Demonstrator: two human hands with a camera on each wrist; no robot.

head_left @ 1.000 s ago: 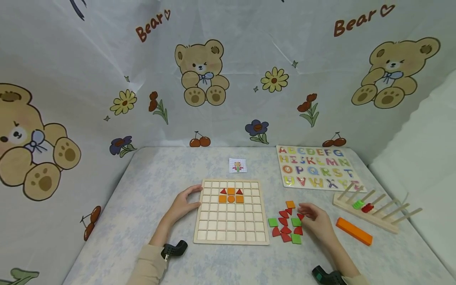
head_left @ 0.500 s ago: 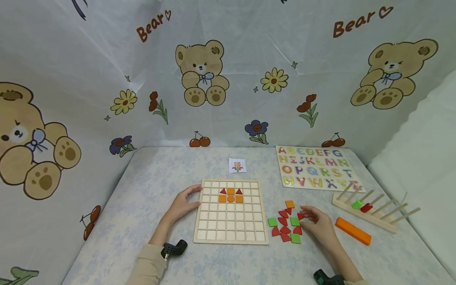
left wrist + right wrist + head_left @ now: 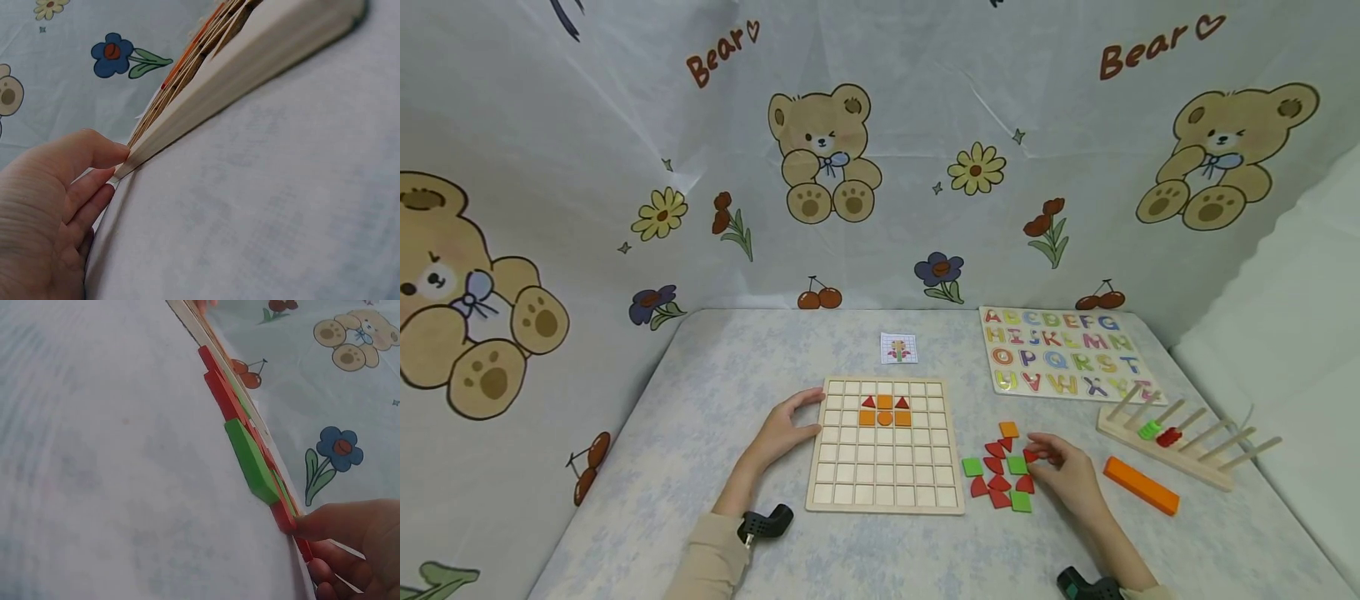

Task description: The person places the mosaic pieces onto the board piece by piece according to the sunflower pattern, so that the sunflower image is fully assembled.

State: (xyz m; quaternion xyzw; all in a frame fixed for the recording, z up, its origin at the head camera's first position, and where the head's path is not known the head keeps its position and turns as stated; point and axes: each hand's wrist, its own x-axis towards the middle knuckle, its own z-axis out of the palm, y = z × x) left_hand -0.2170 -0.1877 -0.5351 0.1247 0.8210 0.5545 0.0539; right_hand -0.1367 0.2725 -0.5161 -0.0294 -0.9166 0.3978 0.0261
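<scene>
A square wooden grid board lies on the table, with red triangles, orange squares and an orange circle in its upper cells. My left hand rests beside it, thumb and fingertips spread against its left edge; the left wrist view shows the thumb at the board's rim. To the right of the board, several red and green pieces lie loose. My right hand is at their right side, pinching a red triangle between thumb and fingers. A green square lies close by in the right wrist view.
A small pattern card lies beyond the board. An alphabet puzzle board is at the back right. Nearer stand a wooden peg rack with green and red beads, and an orange bar. A bear-print cloth hangs behind.
My right hand's fingertips have shifted slightly about the red triangle, which stays in place. The left hand and the board have not moved.
</scene>
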